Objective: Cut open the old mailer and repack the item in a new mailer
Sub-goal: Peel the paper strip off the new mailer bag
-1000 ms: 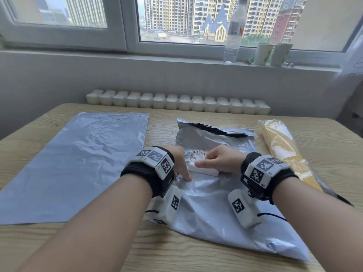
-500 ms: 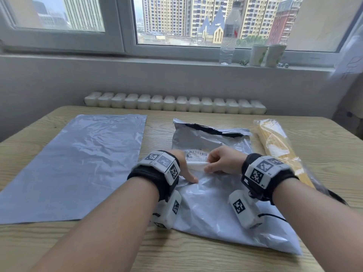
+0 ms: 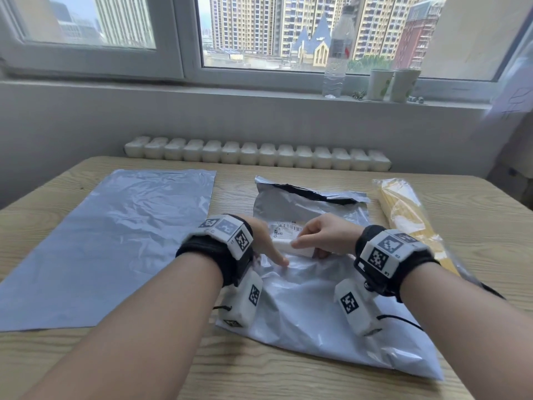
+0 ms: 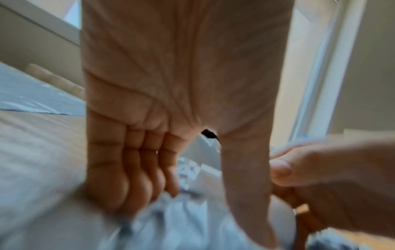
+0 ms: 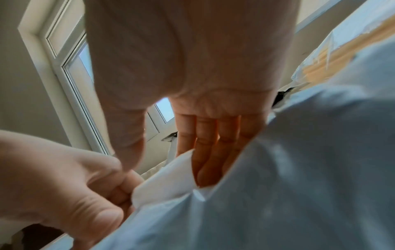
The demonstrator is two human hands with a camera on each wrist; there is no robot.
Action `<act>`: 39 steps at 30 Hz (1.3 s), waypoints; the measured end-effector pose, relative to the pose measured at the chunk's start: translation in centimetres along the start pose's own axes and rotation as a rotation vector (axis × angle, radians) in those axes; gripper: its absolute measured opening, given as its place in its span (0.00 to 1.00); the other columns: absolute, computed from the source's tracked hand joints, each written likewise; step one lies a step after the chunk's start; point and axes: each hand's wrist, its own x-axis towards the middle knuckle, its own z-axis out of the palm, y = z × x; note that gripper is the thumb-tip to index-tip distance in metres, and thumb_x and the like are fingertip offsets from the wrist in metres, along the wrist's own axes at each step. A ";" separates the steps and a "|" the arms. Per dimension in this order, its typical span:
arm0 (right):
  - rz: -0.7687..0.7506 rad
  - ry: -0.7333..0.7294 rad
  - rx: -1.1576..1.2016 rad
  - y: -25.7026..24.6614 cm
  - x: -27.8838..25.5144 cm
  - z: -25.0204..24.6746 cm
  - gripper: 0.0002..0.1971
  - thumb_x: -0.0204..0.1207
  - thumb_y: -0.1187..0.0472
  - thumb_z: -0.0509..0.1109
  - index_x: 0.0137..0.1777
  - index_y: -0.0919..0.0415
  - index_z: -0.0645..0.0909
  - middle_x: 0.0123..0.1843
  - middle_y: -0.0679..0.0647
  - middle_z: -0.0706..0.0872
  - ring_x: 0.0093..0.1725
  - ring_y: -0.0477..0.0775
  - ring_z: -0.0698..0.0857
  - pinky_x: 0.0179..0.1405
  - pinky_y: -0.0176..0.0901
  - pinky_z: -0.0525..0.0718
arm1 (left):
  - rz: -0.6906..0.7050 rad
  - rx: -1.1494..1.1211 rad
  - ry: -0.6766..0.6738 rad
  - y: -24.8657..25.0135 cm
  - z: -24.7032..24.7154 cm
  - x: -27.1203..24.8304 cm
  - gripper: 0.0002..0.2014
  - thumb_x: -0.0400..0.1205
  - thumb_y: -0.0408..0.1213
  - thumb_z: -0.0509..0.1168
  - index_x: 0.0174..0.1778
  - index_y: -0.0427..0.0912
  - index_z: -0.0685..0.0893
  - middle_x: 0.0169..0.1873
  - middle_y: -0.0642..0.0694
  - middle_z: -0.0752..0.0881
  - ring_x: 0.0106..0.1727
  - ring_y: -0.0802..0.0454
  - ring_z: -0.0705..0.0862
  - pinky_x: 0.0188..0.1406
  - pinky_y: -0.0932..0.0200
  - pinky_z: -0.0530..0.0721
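Wooden table (image 3: 259, 382); at its centre lies the old mailer (image 3: 302, 313), far end open; left hand (image 3: 259, 238) presses its film with fingers and thumb; right hand (image 3: 326, 235) pinches a white packet (image 3: 291, 246) on it; new mailer (image 3: 115, 241) flat at ten o'clock; bagged yellow item (image 3: 403, 215) at two.

Upper-floor room: window (image 3: 189, 36) onto tower blocks (image 3: 300, 18), radiator (image 3: 256, 157) beneath, wooden table (image 3: 288, 382), cups (image 3: 380, 83) on sill (image 3: 230, 85).
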 end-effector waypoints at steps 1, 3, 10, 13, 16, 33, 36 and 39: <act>0.008 -0.024 -0.031 -0.5 0.0 -0.1 0.18 0.68 0.43 0.78 0.44 0.59 0.88 0.28 0.52 0.83 0.22 0.46 0.79 0.21 0.36 0.79 | -0.003 -0.057 -0.062 -0.2 -0.5 0.0 0.25 0.72 0.59 0.74 0.44 0.38 0.83 0.38 0.46 0.88 0.43 0.48 0.85 0.60 0.53 0.86; -0.030 -0.024 -0.153 -1.4 0.3 0.1 0.22 0.65 0.37 0.76 0.44 0.57 0.88 0.30 0.49 0.84 0.26 0.45 0.80 0.26 0.38 0.78 | 0.012 -0.065 -0.078 -0.6 -1.3 0.3 0.22 0.74 0.52 0.74 0.49 0.34 0.87 0.42 0.45 0.91 0.43 0.49 0.87 0.60 0.53 0.86; -0.088 0.093 -0.271 -2.1 2.3 1.7 0.14 0.67 0.52 0.80 0.31 0.53 0.77 0.29 0.45 0.77 0.28 0.43 0.74 0.27 0.36 0.70 | 0.063 -0.054 0.146 -1.0 -0.8 1.4 0.22 0.67 0.45 0.81 0.49 0.34 0.89 0.38 0.42 0.92 0.36 0.50 0.85 0.46 0.54 0.87; -0.062 0.104 -0.226 -1.5 2.6 1.8 0.19 0.68 0.55 0.80 0.28 0.54 0.71 0.27 0.47 0.74 0.27 0.44 0.71 0.26 0.36 0.68 | 0.061 -0.113 0.098 -1.4 -0.4 1.8 0.21 0.67 0.44 0.81 0.48 0.32 0.88 0.38 0.42 0.92 0.35 0.49 0.86 0.48 0.54 0.87; -0.047 0.102 -0.186 -0.9 3.0 1.6 0.19 0.69 0.54 0.79 0.29 0.54 0.70 0.29 0.47 0.74 0.28 0.44 0.72 0.27 0.36 0.68 | 0.072 -0.126 0.094 -1.5 -0.4 1.9 0.19 0.68 0.45 0.81 0.48 0.37 0.88 0.34 0.45 0.89 0.32 0.50 0.84 0.40 0.59 0.83; -0.071 0.165 -0.156 -0.1 3.0 1.3 0.14 0.71 0.51 0.76 0.35 0.55 0.74 0.34 0.49 0.78 0.39 0.51 0.77 0.34 0.41 0.72 | 0.050 -0.118 0.091 -1.4 -0.3 2.3 0.23 0.69 0.46 0.81 0.53 0.34 0.87 0.34 0.45 0.88 0.32 0.49 0.83 0.40 0.59 0.83; -0.081 0.081 -0.057 -0.1 2.4 1.1 0.21 0.66 0.40 0.77 0.32 0.57 0.77 0.26 0.49 0.75 0.29 0.49 0.77 0.30 0.43 0.76 | 0.038 -0.088 0.090 -1.0 -0.3 2.1 0.24 0.70 0.46 0.79 0.54 0.33 0.87 0.36 0.44 0.88 0.35 0.49 0.84 0.47 0.55 0.87; -0.039 0.010 0.017 -0.1 1.5 0.6 0.23 0.64 0.42 0.80 0.27 0.56 0.74 0.18 0.46 0.71 0.16 0.45 0.72 0.18 0.34 0.73 | 0.021 -0.069 0.059 -0.4 -0.6 1.7 0.24 0.72 0.52 0.76 0.53 0.35 0.87 0.37 0.44 0.85 0.39 0.47 0.83 0.50 0.54 0.86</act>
